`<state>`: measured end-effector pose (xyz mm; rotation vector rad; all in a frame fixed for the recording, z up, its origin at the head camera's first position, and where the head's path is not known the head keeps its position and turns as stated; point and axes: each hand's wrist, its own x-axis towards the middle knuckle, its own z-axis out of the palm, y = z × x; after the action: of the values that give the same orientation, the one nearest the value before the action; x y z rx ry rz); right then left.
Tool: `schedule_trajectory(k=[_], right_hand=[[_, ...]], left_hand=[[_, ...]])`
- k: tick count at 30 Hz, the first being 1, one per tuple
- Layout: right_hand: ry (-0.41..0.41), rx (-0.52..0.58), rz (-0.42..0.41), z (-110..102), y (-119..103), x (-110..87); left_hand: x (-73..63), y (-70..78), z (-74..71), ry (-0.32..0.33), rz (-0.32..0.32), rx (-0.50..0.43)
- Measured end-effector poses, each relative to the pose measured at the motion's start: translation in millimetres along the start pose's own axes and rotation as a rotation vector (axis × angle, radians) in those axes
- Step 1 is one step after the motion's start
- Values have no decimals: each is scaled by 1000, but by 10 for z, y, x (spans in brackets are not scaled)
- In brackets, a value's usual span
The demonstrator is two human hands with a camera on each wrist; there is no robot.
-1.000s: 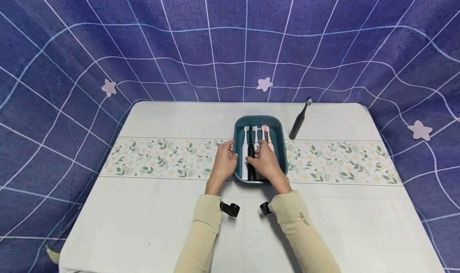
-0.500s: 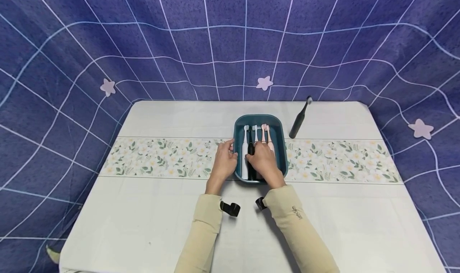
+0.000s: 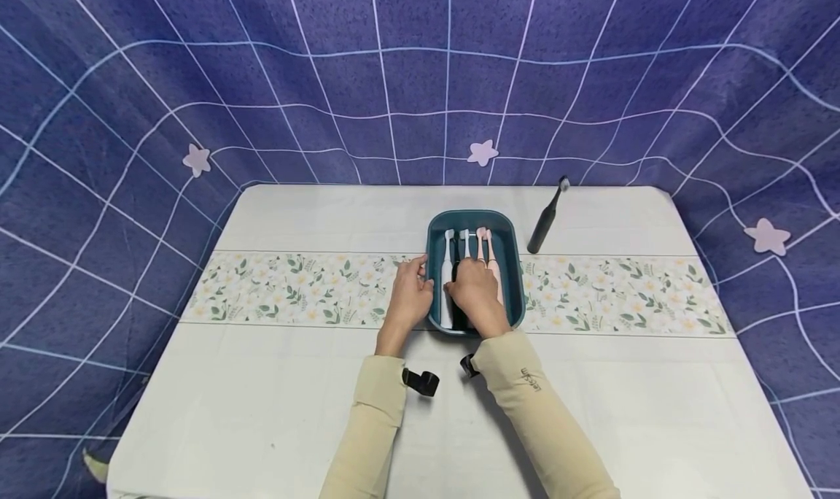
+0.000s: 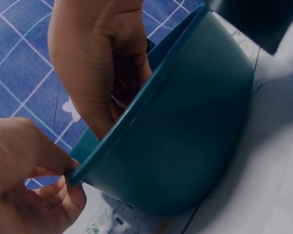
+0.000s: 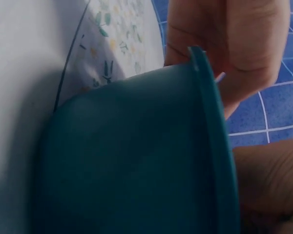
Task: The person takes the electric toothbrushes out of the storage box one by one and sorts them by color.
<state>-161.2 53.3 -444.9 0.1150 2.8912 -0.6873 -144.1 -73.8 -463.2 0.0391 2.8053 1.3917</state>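
Observation:
A teal plastic bin (image 3: 520, 284) stands on the table with several electric toothbrushes lying side by side in it. My left hand (image 3: 410, 295) pinches its left rim between thumb and fingers, as the left wrist view shows of the bin wall (image 4: 176, 126). Inside, my right hand (image 3: 477, 291) has thumb and fingers around the handle of a black electric toothbrush (image 3: 459, 318), mostly covered by the hand. Left of that lies a white electric toothbrush (image 3: 447, 273). Another white-headed brush (image 3: 467, 244) and two pink toothbrushes (image 3: 492, 262) lie to the right, partly hidden.
Right of the bin, another black electric toothbrush (image 3: 542, 229) is on the white table (image 3: 610, 397). A floral strip (image 3: 295, 287) crosses the tabletop. Behind hangs a blue gridded curtain (image 3: 407, 83) with pale stars.
My right hand has shifted left and inward over the black toothbrush, covering more of it and turning at the wrist. The left hand stays on the bin's rim.

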Motion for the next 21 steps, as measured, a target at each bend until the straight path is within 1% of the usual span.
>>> schedule_trajectory(k=[4,7,12,16,18,21], right_hand=[[6,-2,6,13,-28,3],[-18,6,3,24,-42,9],[-49,41,16,2,-43,2],[-72,97,4,-34,2,-3],[-84,141,-2,-47,38,-2],[-78,227,-12,-71,100,0]], left_hand=[[1,-7,4,4,4,0],[3,-6,8,11,3,-7],[-1,-5,11,1,3,-10],[-9,-12,7,-4,-1,-8],[-12,-16,3,-6,-7,-11],[-10,-17,-7,-11,-15,-14]])
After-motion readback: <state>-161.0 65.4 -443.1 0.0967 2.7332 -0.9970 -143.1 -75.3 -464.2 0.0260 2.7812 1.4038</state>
